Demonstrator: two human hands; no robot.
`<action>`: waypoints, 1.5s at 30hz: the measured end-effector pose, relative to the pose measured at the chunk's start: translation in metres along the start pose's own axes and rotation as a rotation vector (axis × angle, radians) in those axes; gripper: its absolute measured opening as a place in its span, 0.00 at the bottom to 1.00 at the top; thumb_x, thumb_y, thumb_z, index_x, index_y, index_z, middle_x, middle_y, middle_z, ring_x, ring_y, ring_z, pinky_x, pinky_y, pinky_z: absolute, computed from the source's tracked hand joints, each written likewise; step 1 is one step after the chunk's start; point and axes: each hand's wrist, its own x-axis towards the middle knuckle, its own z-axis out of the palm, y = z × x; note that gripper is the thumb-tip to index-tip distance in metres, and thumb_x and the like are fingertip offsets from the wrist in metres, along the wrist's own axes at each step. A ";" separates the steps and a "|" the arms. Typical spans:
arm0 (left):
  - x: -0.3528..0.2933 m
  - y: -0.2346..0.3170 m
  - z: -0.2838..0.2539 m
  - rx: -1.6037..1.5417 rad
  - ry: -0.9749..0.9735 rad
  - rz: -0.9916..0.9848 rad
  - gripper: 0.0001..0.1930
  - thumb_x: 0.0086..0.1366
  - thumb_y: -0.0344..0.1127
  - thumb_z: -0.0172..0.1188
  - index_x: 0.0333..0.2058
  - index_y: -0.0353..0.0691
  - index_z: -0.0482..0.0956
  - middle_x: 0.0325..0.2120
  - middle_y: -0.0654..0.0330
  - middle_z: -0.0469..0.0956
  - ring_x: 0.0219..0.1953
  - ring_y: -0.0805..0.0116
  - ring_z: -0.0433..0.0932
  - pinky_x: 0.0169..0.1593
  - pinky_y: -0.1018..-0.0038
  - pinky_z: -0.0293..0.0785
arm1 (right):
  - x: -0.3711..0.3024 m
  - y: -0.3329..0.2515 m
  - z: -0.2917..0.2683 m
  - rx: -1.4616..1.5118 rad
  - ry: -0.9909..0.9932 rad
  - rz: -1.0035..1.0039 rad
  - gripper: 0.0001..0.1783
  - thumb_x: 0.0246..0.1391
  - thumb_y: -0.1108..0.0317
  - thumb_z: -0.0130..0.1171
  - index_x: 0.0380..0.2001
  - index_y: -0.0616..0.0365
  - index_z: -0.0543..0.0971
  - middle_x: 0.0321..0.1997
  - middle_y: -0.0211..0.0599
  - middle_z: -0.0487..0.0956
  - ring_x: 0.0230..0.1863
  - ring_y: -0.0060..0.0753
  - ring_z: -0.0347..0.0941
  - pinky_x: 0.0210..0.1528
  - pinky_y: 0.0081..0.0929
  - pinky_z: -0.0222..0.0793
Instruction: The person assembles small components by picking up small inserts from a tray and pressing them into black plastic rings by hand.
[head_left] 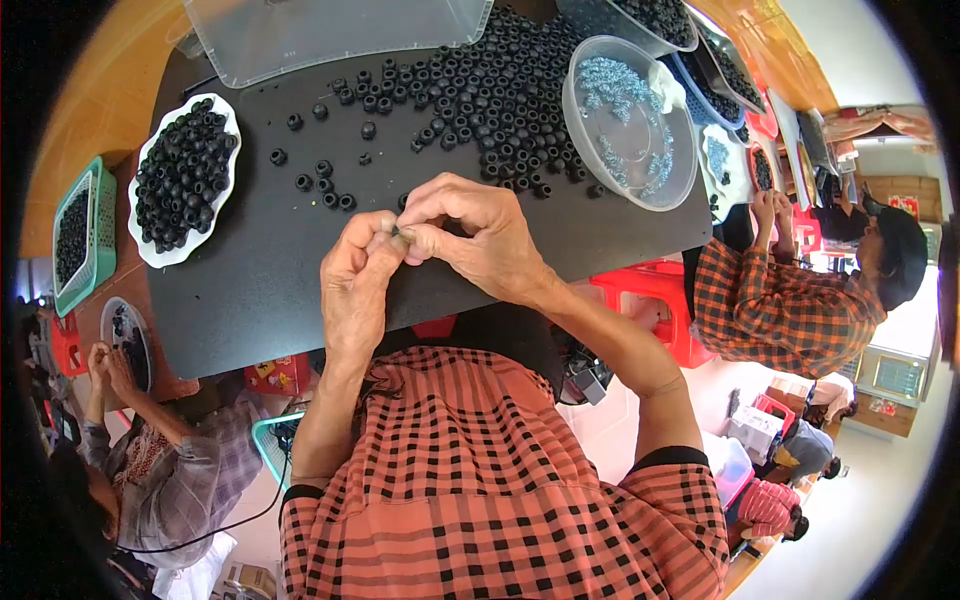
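1. Left hand (358,262), right hand (478,238): both grips pinched closed on small dark piece (396,231), mostly hidden, over bench (260,310).
2. Progress: piece seems mid-handling; many loose black beads (515,90) left; can't tell whether heap (185,175) on scalloped white plate (160,257) is done.
3. Beads round, smooth, holed; round clear plastic tub (640,192) holds tiny blue bits (612,85).
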 end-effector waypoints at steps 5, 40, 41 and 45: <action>0.000 0.004 0.000 -0.235 -0.016 -0.032 0.06 0.67 0.26 0.52 0.40 0.33 0.75 0.33 0.62 0.77 0.35 0.78 0.75 0.45 0.80 0.71 | 0.008 -0.005 0.001 -0.190 -0.020 -0.080 0.05 0.50 0.80 0.61 0.32 0.64 0.80 0.31 0.35 0.79 0.29 0.21 0.75 0.31 0.20 0.72; -0.006 0.011 -0.006 -0.123 -0.036 0.025 0.08 0.67 0.26 0.50 0.43 0.33 0.73 0.29 0.57 0.79 0.42 0.69 0.76 0.51 0.71 0.70 | 0.078 0.012 -0.014 -1.051 -0.266 -0.304 0.08 0.48 0.75 0.59 0.34 0.61 0.79 0.38 0.38 0.75 0.35 0.44 0.75 0.39 0.38 0.73; -0.006 0.011 -0.005 -0.105 -0.031 0.026 0.08 0.67 0.26 0.50 0.42 0.33 0.74 0.29 0.57 0.79 0.42 0.69 0.76 0.51 0.71 0.70 | 0.079 0.017 -0.015 -1.045 -0.281 -0.346 0.08 0.47 0.75 0.59 0.34 0.61 0.79 0.37 0.38 0.75 0.35 0.44 0.76 0.39 0.37 0.73; -0.005 0.010 -0.005 -0.094 -0.029 0.026 0.07 0.67 0.26 0.50 0.42 0.33 0.74 0.29 0.57 0.79 0.41 0.69 0.76 0.51 0.71 0.70 | 0.082 0.018 -0.015 -1.072 -0.301 -0.382 0.07 0.47 0.75 0.59 0.33 0.61 0.79 0.35 0.37 0.76 0.34 0.43 0.76 0.39 0.36 0.72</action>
